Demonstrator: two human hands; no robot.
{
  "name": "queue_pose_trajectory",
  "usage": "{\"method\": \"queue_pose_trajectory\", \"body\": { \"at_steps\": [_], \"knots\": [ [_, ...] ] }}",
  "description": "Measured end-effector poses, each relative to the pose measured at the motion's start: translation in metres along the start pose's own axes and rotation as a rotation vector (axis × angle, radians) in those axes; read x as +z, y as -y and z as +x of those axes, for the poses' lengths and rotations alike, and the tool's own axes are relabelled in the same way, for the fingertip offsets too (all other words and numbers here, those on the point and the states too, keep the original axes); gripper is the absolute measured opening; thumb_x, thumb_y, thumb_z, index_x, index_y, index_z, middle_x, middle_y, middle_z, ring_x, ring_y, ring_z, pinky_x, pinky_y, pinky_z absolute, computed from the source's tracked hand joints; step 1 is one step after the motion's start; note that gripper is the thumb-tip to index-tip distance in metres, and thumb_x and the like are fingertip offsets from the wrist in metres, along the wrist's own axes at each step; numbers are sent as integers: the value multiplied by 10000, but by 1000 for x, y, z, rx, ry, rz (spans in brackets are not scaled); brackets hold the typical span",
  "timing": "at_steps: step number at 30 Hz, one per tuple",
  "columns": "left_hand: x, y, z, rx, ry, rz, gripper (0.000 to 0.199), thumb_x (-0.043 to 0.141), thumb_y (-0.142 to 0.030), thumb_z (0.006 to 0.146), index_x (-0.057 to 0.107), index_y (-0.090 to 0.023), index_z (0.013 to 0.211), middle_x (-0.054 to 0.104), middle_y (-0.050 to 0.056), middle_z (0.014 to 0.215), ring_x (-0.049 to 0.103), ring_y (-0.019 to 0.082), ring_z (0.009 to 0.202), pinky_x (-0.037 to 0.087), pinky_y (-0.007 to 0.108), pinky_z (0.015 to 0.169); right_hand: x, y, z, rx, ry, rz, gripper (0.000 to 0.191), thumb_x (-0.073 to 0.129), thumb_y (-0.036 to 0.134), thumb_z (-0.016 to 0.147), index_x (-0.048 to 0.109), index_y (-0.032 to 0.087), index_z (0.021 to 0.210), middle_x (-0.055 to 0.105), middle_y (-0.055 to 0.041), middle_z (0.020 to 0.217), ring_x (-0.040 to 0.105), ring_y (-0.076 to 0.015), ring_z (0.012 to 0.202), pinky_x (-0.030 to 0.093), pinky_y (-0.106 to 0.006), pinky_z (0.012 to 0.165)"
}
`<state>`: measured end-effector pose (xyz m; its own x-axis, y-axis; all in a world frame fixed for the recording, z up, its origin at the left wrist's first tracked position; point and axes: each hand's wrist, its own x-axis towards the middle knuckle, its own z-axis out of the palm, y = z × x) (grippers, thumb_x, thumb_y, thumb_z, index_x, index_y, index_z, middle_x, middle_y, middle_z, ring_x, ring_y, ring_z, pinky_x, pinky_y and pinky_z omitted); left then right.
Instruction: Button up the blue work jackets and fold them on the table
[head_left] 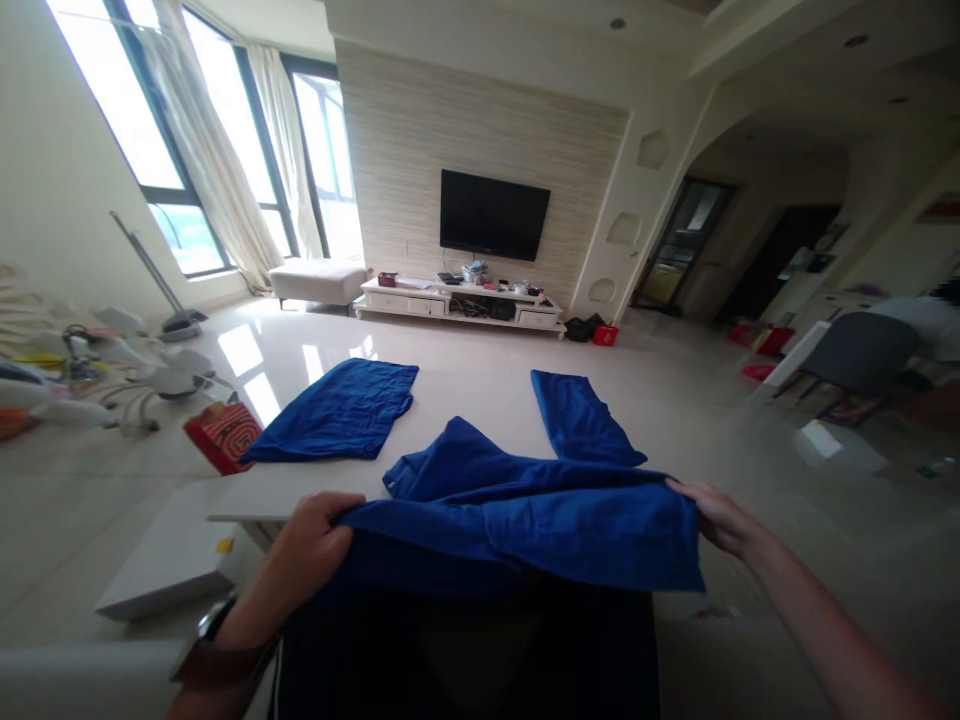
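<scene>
A blue cloth garment [570,520] is stretched sideways in front of me, its near part lifted and its far part lying loosely bunched. My left hand [322,545], with a watch on the wrist, grips its left end between thumb and curled fingers. At its upper right corner, my right hand [720,515] pinches the cloth; some of those fingers are behind the fabric. Farther off to the left lies a flat blue folded garment [337,410] with a button near its lower edge. A narrower blue folded cloth [585,415] rests beyond the held garment on the right.
Below left are a white table edge [244,510] and a white box [169,565]. A red box [221,435] stands beside the left garment. Across the room, a TV stand [412,300] sits below a television [493,213]. A seated person [926,325] is at far right.
</scene>
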<state>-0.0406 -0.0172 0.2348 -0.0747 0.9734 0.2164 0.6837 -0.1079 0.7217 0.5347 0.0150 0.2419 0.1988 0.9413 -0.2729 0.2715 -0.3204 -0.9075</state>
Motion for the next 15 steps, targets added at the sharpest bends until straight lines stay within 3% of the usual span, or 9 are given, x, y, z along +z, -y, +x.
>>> {"method": "queue_pose_trajectory", "body": {
  "at_steps": [2, 5, 6, 8, 10, 13, 15],
  "knots": [
    [2, 4, -9, -6, 38, 17, 384, 507, -345, 598, 805, -227, 810, 802, 60, 906, 693, 329, 940, 535, 420, 949, 4, -51, -8, 15, 9, -171, 331, 695, 494, 723, 794, 206, 852, 768, -174, 978, 747, -384, 965, 595, -474, 904],
    [7, 11, -21, -45, 136, -15, 354, 545, -362, 601, 804, -239, 809, 790, 59, 882, 690, 323, 911, 561, 399, 900, 30, -106, -32, -158, -150, -491, 496, 696, 524, 676, 793, 204, 1042, 735, -180, 1099, 691, -423, 1122, 537, -542, 1010],
    [8, 14, -24, -81, 154, -44, 349, 558, -374, 610, 803, -237, 818, 786, 59, 885, 691, 321, 910, 569, 396, 886, 44, -121, -43, -238, -97, -567, 576, 704, 527, 677, 769, 227, 1164, 704, -176, 1213, 647, -413, 1218, 494, -538, 1076],
    [11, 24, -29, -166, 175, -135, 351, 586, -400, 624, 802, -231, 844, 785, 56, 908, 696, 320, 926, 581, 395, 878, 78, -147, -66, -326, 194, -682, 778, 763, 501, 636, 652, 343, 1389, 566, -125, 1479, 496, -396, 1412, 406, -536, 1164],
    [12, 37, -31, -256, 201, -247, 371, 614, -428, 633, 802, -226, 882, 788, 57, 942, 700, 324, 948, 590, 402, 873, 114, -169, -83, -264, 410, -860, 999, 835, 474, 503, 547, 486, 1460, 450, -61, 1604, 293, -468, 1515, 349, -680, 1140],
    [8, 53, -32, -337, 246, -353, 411, 653, -485, 642, 805, -245, 939, 794, 48, 979, 704, 337, 966, 595, 435, 873, 155, -191, -91, -224, 368, -1036, 1070, 823, 447, 497, 438, 591, 1485, 378, 5, 1649, 165, -506, 1539, 250, -801, 1099],
    [2, 60, -32, -317, 265, -342, 399, 671, -540, 663, 805, -323, 970, 799, -6, 1020, 703, 340, 1012, 584, 467, 907, 165, -190, -84, -271, 291, -1050, 960, 751, 375, 582, 465, 574, 1477, 475, 3, 1589, 286, -476, 1514, 288, -748, 1127]
  ]
}}
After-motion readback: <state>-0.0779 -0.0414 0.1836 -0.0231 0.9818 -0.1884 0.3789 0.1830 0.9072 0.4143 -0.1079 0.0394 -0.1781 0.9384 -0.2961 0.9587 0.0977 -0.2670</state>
